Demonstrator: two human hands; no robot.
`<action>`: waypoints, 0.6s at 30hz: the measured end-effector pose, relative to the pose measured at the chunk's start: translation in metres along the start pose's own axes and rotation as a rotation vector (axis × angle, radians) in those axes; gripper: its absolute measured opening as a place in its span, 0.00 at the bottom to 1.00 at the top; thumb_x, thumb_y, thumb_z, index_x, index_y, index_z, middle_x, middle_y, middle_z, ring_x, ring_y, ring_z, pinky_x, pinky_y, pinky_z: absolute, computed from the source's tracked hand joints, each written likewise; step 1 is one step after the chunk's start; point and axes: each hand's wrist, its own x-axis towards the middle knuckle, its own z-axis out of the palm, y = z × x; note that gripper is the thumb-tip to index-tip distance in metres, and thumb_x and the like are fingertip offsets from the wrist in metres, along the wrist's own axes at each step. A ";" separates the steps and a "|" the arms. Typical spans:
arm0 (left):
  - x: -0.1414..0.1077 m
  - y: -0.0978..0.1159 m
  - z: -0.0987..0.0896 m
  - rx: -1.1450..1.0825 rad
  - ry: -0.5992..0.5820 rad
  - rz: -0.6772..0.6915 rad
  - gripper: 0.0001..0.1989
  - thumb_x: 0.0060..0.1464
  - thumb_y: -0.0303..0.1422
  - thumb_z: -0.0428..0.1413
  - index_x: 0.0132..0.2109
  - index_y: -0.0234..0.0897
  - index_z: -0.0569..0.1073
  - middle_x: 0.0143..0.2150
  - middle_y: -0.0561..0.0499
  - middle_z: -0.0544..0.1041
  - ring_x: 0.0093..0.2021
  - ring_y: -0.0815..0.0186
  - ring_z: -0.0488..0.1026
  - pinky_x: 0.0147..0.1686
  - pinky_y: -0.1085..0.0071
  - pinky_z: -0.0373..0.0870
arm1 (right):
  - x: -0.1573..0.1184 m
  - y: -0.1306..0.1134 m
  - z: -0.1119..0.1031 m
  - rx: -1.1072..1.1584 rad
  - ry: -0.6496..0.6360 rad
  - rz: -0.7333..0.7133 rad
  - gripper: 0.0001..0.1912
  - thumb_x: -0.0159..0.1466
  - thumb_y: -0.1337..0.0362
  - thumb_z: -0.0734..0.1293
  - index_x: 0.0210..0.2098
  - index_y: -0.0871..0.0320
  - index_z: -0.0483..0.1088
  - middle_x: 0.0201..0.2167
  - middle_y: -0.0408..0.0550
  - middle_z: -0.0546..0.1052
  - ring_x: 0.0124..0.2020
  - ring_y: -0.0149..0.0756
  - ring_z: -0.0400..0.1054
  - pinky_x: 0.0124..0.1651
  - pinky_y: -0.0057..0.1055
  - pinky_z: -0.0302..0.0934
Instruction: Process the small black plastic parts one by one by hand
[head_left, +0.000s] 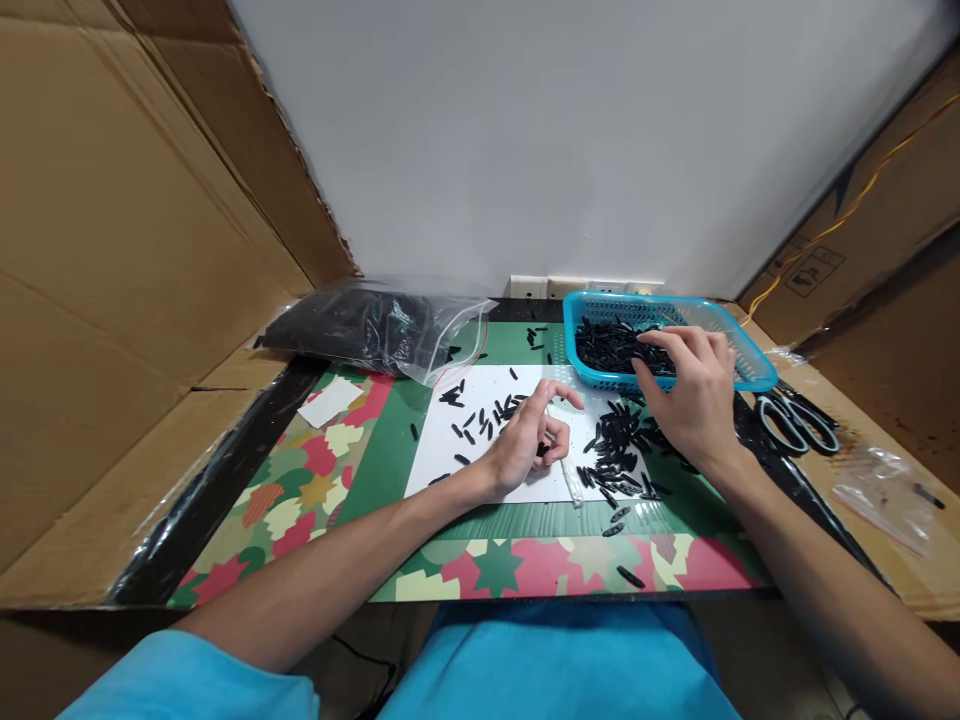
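Many small black pieces [619, 440] lie in a heap on the right of a white sheet [427, 450], with others scattered on its left. Above the sheet, my left hand [529, 435] has its fingers curled around a black piece [542, 450] that shows near the palm. My right hand [694, 390] is over the front of a blue basket [757, 372], its thumb and fingers bent and apart, next to the black pieces [611, 345] inside. Nothing can be seen between its fingertips. A clear narrow strip [571, 480] lies beside my left hand.
A zip bag [360, 325] of black material lies at the back left, near a white paper scrap [328, 401]. Scissors [796, 422] and a small clear bag [889, 495] are at the right. Cardboard [112, 250] stands at the left, a wall [525, 130] behind.
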 end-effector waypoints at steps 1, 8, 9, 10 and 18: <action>0.000 -0.001 0.000 0.013 -0.006 -0.002 0.30 0.69 0.63 0.37 0.52 0.44 0.65 0.18 0.63 0.62 0.16 0.72 0.45 0.16 0.81 0.45 | -0.001 -0.002 0.001 0.028 -0.016 -0.015 0.09 0.73 0.64 0.70 0.52 0.55 0.77 0.48 0.56 0.80 0.51 0.54 0.70 0.52 0.51 0.65; 0.001 -0.007 0.004 0.032 -0.020 -0.026 0.33 0.69 0.64 0.34 0.56 0.43 0.65 0.23 0.59 0.64 0.21 0.69 0.56 0.21 0.79 0.50 | -0.021 -0.044 0.010 0.400 -0.252 -0.278 0.05 0.74 0.67 0.70 0.44 0.53 0.79 0.44 0.51 0.81 0.44 0.46 0.69 0.48 0.44 0.67; 0.001 -0.007 0.005 0.020 -0.011 -0.042 0.33 0.68 0.65 0.35 0.56 0.43 0.66 0.25 0.58 0.64 0.22 0.69 0.58 0.22 0.79 0.52 | -0.024 -0.049 0.011 0.439 -0.297 -0.279 0.05 0.74 0.67 0.70 0.45 0.52 0.79 0.43 0.51 0.82 0.43 0.45 0.68 0.46 0.44 0.66; 0.001 -0.007 0.005 0.006 -0.002 -0.061 0.34 0.68 0.65 0.36 0.56 0.44 0.67 0.26 0.58 0.65 0.24 0.69 0.59 0.23 0.79 0.53 | -0.027 -0.053 0.012 0.472 -0.341 -0.273 0.05 0.74 0.66 0.70 0.45 0.52 0.79 0.43 0.50 0.83 0.42 0.45 0.68 0.46 0.43 0.66; 0.002 -0.010 0.006 0.038 0.000 -0.036 0.35 0.67 0.67 0.39 0.50 0.40 0.69 0.26 0.58 0.62 0.24 0.70 0.59 0.23 0.77 0.51 | -0.027 -0.057 0.011 0.560 -0.547 -0.193 0.04 0.73 0.66 0.72 0.42 0.53 0.81 0.39 0.50 0.81 0.40 0.45 0.64 0.43 0.43 0.62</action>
